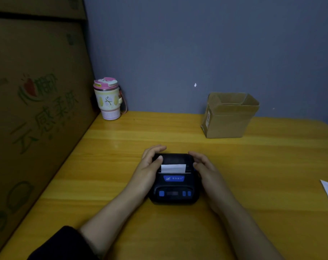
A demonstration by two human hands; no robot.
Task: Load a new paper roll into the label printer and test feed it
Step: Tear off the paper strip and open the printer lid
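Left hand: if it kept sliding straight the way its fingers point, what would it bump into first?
The left hand points away and slightly right, along the label printer. Beyond lies bare table, so probably the wall; the cardboard box looks off-line, though depth is unclear.

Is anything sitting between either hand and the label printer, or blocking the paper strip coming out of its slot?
Nothing visible does. The left hand and right hand already rest against the sides of the label printer. The white paper strip stands clear of the fingers. The tumbler and open cardboard box stand far back.
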